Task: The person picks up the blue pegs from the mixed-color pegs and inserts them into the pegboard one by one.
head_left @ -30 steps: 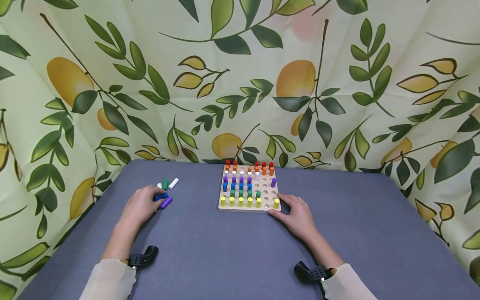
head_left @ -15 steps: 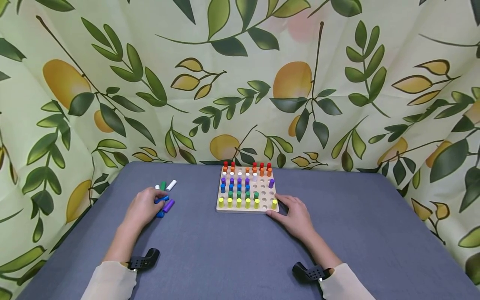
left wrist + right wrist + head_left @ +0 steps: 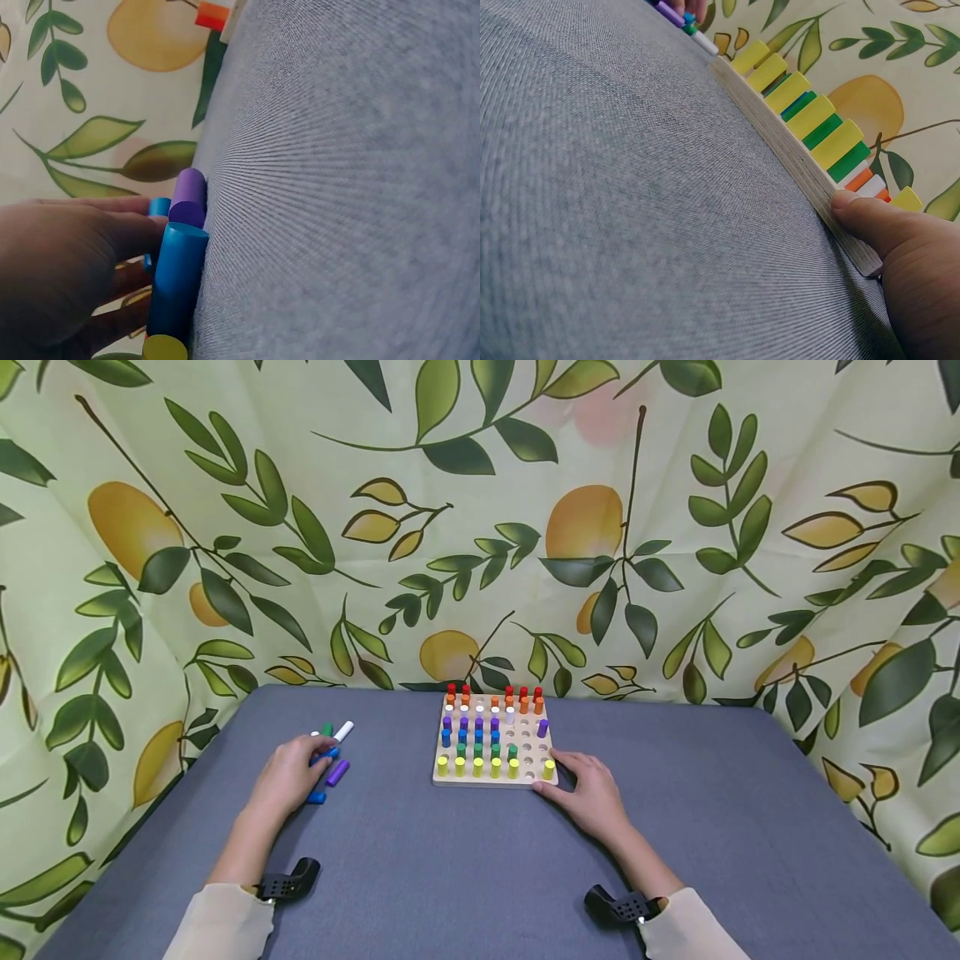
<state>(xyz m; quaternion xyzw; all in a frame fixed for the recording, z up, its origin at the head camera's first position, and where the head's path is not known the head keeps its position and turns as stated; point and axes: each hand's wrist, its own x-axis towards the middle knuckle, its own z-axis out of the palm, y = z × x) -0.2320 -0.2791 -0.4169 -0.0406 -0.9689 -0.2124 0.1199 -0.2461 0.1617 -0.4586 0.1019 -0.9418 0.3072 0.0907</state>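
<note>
On the left of the table, my left hand (image 3: pixel 292 768) pinches a blue peg (image 3: pixel 332 752) between thumb and fingertips; the fingers partly hide it. Beside that hand lie a purple peg (image 3: pixel 338 772), a white peg (image 3: pixel 344 731), a green peg (image 3: pixel 327 729) and another blue peg (image 3: pixel 316 797). The left wrist view also shows a yellow peg (image 3: pixel 165 348) close to the nearer blue peg (image 3: pixel 177 277). My right hand (image 3: pixel 592 789) grips the front right corner of a wooden pegboard (image 3: pixel 495 782), its thumb (image 3: pixel 870 217) along the front edge.
Standing pegs fill much of the board in coloured rows, with yellow pegs (image 3: pixel 477 767) in front and red pegs (image 3: pixel 509 691) at the back. Several holes (image 3: pixel 527 747) show on its right side. A leaf-patterned cloth (image 3: pixel 480 527) hangs behind the grey table (image 3: pixel 450 877).
My left hand has shifted slightly among the loose pegs, and the blue peg near its heel has come into fuller view. The right hand stays on the board.
</note>
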